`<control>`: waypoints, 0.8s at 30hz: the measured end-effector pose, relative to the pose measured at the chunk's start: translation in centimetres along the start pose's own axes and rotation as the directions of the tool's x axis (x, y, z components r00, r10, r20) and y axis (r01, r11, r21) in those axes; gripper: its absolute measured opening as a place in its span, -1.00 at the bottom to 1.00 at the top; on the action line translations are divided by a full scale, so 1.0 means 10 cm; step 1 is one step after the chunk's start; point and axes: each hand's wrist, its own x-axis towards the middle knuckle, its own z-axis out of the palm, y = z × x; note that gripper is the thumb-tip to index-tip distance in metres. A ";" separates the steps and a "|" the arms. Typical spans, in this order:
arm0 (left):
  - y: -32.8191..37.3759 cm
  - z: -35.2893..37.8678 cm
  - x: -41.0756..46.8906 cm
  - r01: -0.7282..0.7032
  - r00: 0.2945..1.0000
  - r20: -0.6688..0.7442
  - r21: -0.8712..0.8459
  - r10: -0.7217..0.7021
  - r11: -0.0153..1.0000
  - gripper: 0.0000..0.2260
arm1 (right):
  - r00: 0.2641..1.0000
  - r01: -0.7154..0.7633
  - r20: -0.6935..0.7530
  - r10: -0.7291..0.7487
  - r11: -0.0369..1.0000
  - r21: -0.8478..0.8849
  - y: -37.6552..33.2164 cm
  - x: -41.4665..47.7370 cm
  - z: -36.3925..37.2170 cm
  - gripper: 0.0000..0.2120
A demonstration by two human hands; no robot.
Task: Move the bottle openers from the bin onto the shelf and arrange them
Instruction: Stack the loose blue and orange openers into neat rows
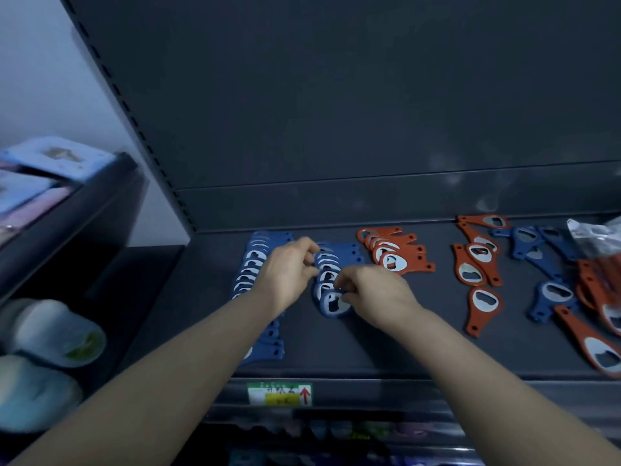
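Bottle openers point(481, 253) are all lying on the dark shelf point(369, 348) in the lower half of the frame; the bin is not in view.

At the left of centre, a long blue row point(250, 264) of overlapping openers runs from the back of the shelf toward its front edge, partly hidden under the left forearm. Just beside it, the left hand point(289, 270) has its fingers curled, and the fingertips pinch the left edge of a short blue row point(331, 260). At the near end of this row lies the front blue opener point(332, 306), its round head toward the camera. The right hand point(373, 290) also has curled fingers, and they grip this opener at its upper rim.

To the right there is a tidy red row point(393, 253). Further right, loose red openers point(470, 274) and loose blue openers point(537, 250) lie scattered at different angles. A plastic bag point(594, 233) sits at the right edge, over more openers.

I judge that the arranging step is in hand: the short blue row is being built, one piece over the other. The next move probably needs a small push to bring the front opener into line, with the left fingers keeping the row steady. After that, a reach to the right for another loose blue opener seems necessary.
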 end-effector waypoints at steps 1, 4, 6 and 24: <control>-0.03 -0.01 0.00 0.005 0.999 -0.044 0.006 -0.005 1.000 -0.76 | 0.999 -0.005 -0.037 0.005 1.000 -0.012 -0.02 0.03 0.04 -0.77; -0.02 -0.04 -0.01 -0.008 0.998 -0.065 0.016 0.009 1.000 -0.78 | 0.993 -0.008 -0.114 0.002 0.998 -0.056 -0.07 0.08 0.11 -0.78; 0.06 -0.03 -0.01 -0.032 0.998 -0.053 0.016 0.032 0.999 -0.79 | 0.989 -0.003 -0.147 -0.008 0.997 -0.075 -0.06 0.06 0.11 -0.81; 1.87 1.09 0.51 -0.315 0.937 0.233 0.250 0.258 0.916 -0.88 | 0.858 -0.463 -0.358 0.370 0.858 -0.223 1.79 -0.96 -0.74 -0.83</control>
